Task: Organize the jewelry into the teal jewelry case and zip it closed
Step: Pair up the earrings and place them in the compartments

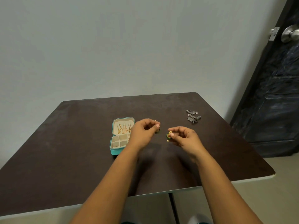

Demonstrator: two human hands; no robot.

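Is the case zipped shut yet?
No, the case lies open on the table, its lid up with chains showing inside.

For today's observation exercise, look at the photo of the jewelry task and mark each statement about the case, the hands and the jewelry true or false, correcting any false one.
1. The teal jewelry case lies open on the table. True.
2. The right hand holds nothing. False: it pinches a gold and green earring.
3. A pile of silver jewelry lies on the table to the right of both hands. True.
4. The left hand rests flat on the table. False: it is raised, fingers pinching a small dark piece.
5. The case's lid half is empty. False: gold chains hang there.
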